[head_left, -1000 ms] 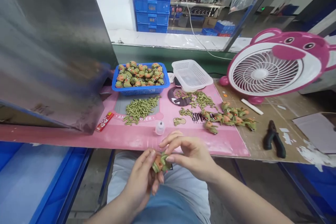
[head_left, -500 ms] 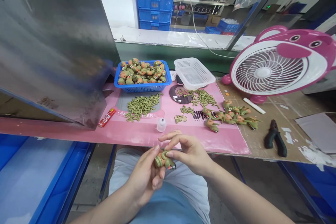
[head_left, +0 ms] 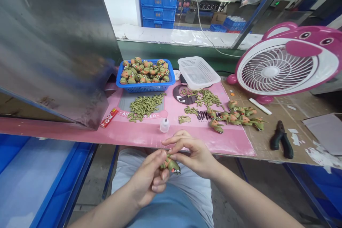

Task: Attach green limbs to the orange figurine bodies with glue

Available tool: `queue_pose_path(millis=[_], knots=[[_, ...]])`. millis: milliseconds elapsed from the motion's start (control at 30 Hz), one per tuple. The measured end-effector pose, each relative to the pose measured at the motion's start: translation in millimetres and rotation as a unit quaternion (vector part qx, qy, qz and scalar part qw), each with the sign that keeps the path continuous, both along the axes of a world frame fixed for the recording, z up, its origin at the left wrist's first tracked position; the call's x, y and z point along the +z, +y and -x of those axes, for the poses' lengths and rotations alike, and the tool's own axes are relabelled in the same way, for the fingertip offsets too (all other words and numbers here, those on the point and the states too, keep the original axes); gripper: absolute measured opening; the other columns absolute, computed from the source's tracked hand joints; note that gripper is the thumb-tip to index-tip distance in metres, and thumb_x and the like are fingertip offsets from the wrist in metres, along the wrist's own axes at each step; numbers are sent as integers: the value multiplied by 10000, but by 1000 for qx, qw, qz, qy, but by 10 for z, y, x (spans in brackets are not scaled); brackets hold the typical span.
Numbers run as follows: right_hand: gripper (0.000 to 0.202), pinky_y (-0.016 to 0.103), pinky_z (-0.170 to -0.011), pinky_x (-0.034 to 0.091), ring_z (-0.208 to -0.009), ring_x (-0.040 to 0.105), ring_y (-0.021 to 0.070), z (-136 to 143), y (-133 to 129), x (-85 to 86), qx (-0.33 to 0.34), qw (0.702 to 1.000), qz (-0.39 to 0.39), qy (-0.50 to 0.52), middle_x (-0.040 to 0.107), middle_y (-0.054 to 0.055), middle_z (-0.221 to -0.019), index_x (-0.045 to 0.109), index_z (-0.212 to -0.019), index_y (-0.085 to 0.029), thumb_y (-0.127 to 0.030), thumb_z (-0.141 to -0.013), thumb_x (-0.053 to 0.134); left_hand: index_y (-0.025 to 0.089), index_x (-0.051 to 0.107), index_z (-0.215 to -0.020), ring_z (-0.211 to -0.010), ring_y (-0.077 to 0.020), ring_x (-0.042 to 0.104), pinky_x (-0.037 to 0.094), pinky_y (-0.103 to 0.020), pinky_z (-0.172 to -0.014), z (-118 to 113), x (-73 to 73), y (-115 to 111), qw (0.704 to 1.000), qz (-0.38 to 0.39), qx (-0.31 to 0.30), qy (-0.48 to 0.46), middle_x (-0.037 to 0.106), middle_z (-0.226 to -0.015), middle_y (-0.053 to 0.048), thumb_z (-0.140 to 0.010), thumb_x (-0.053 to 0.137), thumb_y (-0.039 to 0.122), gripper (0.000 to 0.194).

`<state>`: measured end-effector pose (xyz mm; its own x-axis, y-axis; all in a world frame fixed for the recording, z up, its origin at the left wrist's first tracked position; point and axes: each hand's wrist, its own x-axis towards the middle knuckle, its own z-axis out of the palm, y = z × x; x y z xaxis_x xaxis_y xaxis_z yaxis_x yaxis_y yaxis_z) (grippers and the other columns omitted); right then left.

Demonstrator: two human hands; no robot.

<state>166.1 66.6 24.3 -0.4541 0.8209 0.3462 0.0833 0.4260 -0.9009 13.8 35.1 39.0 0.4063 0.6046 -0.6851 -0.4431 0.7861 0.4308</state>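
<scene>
My left hand (head_left: pixel 149 176) is closed around a small green and orange toy figure (head_left: pixel 172 165), which has a dark-and-white mouth at its lower right end. Against the figure's upper side, my right hand (head_left: pixel 193 155) presses with thumb and fingertips bent together; the exact spot they pinch is partly hidden. Just beyond the hands stands a small clear bottle with a thin tip (head_left: pixel 165 125). A pile of small curved green pieces (head_left: pixel 145 106) lies on the pink mat (head_left: pixel 125 133). More such pieces (head_left: pixel 210 98) lie to the right, beside a group of similar figures (head_left: pixel 237 115).
A blue basket (head_left: pixel 146 88) full of figures and a white basket (head_left: pixel 199 73) stand at the back. On the right are a pink fan (head_left: pixel 272 69), pliers (head_left: pixel 281 140) and a white stick (head_left: pixel 260 106). A red packet (head_left: pixel 109 117) lies near a large metal panel (head_left: pixel 61 42).
My left thumb has moved up over the figure's near end, and the figure has turned slightly in the grip. My right fingertips remain at its upper side. The view has shifted a little.
</scene>
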Motion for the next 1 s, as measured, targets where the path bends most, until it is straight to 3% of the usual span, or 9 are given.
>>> queue_pose_path(millis=[67, 200, 267, 367, 467, 533, 700, 900, 1000], knots=[[51, 363, -786, 443, -883, 561, 176, 0, -15, 4, -2, 1000, 4, -1, 683, 64, -941, 625, -754, -210, -166, -777, 612, 182, 483, -707, -300, 16, 159, 70, -105, -301, -5, -6, -19, 999, -34, -12, 21, 438, -364, 103, -434, 809, 401, 479], [75, 360, -797, 431, -897, 556, 178, -23, -63, 50, 7, 1000, -22, -12, 668, 65, -985, 633, -805, -218, -161, -796, 585, 205, 453, -695, -308, -12, 152, 106, -139, -309, -6, -14, -62, 986, -141, -29, 86, 390, -383, 122, -543, 731, 367, 356], [118, 362, -830, 417, -946, 544, 184, -48, -95, 91, 6, 999, -33, -13, 641, 75, -1024, 624, -909, -222, -185, -818, 559, 204, 463, -682, -358, -36, 246, 208, -150, -351, 15, 1, -92, 957, -244, -26, 151, 401, -447, 104, -591, 689, 281, 255], [184, 324, -767, 444, -893, 549, 179, -80, -141, 165, -9, 1000, -5, -14, 606, 76, -929, 582, -1005, -211, -291, -856, 508, 206, 486, -696, -432, -71, 335, 285, -178, -421, 64, 36, -141, 890, -372, -54, 258, 415, -510, 81, -618, 638, 157, 177], [250, 267, -618, 435, -695, 526, 144, -80, -166, 239, 8, 998, 17, -52, 552, 41, -744, 573, -873, -184, -393, -881, 435, 220, 484, -727, -404, -80, 329, 272, -194, -404, 101, 53, -176, 842, -428, -103, 311, 408, -502, 83, -636, 616, 137, 180], [327, 257, -570, 399, -615, 477, 129, -63, -168, 276, 29, 995, -8, -94, 503, 20, -656, 533, -751, -179, -410, -905, 360, 229, 473, -733, -392, -80, 319, 262, -196, -396, 110, 54, -185, 828, -443, -118, 324, 390, -496, 89, -644, 611, 132, 190], [388, 256, -538, 346, -551, 403, 119, -20, -158, 305, 51, 983, -77, -158, 409, -9, -584, 402, -634, -196, -362, -942, 234, 236, 463, -710, -385, -82, 304, 247, -201, -388, 111, 65, -193, 831, -440, -123, 318, 377, -487, 92, -648, 608, 127, 192], [401, 242, -531, 348, -545, 408, 110, 14, -208, 308, 44, 984, -55, -166, 407, -13, -586, 389, -627, -198, -384, -940, 222, 229, 490, -712, -400, -88, 330, 262, -204, -402, 125, 34, -196, 834, -434, -119, 320, 400, -497, 81, -654, 609, 136, 162], [442, 234, -525, 367, -545, 434, 111, 22, -197, 197, 47, 988, -20, -144, 447, -6, -581, 431, -623, -196, -449, -923, 229, 224, 497, -699, -407, -92, 325, 272, -206, -407, 139, -1, -199, 846, -417, -128, 306, 390, -490, 81, -665, 600, 159, 127]])
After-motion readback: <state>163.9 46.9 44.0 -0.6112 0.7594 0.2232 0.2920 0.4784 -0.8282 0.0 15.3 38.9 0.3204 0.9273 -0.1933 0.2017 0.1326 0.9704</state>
